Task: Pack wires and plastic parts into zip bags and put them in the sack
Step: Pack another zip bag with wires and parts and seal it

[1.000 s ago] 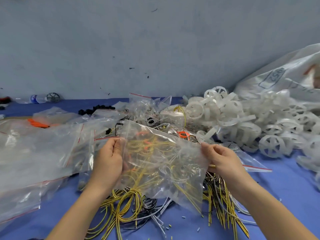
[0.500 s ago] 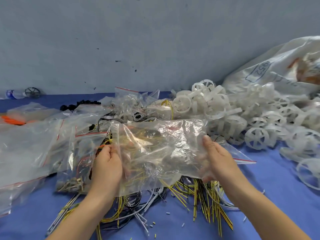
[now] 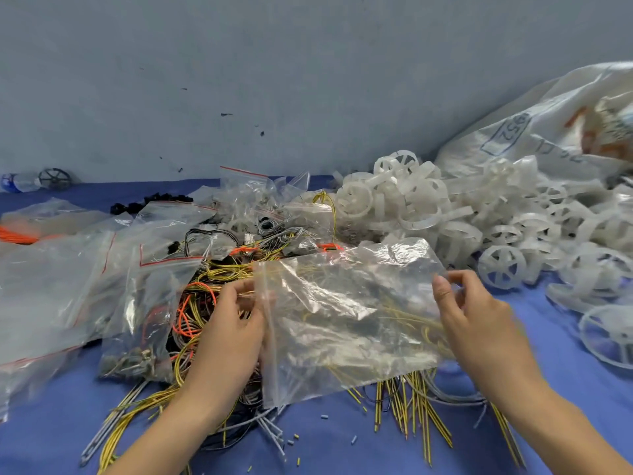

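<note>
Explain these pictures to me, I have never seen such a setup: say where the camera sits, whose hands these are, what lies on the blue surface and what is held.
No machine here: a person works bare-handed, and a camera on their head looks down at the hands. The left hand and right hand each hold an edge of a clear zip bag stretched between them. On the blue surface lie loose yellow wires, a heap of white plastic wheels and more bags. A white sack lies at the right.
</note>
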